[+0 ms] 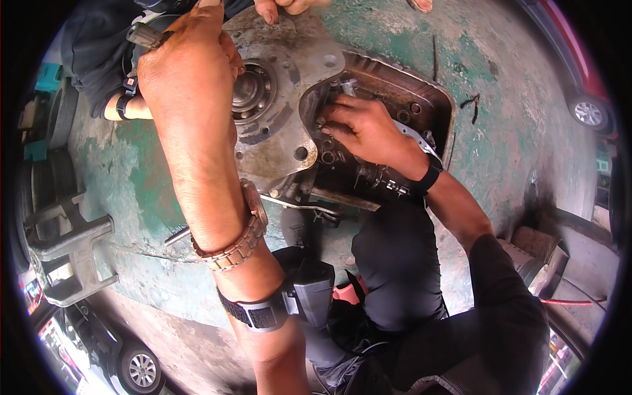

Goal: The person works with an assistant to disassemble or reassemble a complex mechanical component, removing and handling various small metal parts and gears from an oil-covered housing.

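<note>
on the floor, a metal plate is overlapping an open pan; work is looking unfinished. the left hand is clenching; the right hand is reaching inside, half-curled, any hold unclear. the bearing is already sitting in the plate; the left is gripping a grey tool.

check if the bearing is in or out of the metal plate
In: the bearing sits within the metal plate, whose surface curves around its visible side.
</note>
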`<state>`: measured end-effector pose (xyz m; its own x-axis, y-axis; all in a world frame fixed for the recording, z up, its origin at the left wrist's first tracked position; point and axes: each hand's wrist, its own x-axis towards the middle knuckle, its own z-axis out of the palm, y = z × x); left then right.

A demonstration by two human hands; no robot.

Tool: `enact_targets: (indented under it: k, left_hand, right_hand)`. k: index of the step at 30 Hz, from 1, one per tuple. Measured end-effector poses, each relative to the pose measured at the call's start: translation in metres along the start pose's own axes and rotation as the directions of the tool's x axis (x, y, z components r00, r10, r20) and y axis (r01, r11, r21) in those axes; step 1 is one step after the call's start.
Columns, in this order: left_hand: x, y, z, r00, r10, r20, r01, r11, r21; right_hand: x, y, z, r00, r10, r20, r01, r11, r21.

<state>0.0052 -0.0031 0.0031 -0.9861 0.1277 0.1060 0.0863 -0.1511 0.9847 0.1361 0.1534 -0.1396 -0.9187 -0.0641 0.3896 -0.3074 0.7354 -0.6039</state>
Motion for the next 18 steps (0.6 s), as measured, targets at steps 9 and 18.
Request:
enact_targets:
  k: [9, 18]
  left_hand:
    - [0.022, -0.03, -0.033, 0.997, -0.018, 0.075, 0.017, 1.0, 0.02]
    - [0.036, -0.05, -0.042, 0.47, 0.734, 0.489, -0.652, -0.084, 0.753]
  right_hand:
    - [0.001, -0.001, 0.0, 0.995, 0.073, 0.068, -0.074, 0.997, 0.021]
    - [0.008, -0.005, 0.003, 0.994, 0.012, 0.113, -0.004, 0.998, -0.069]
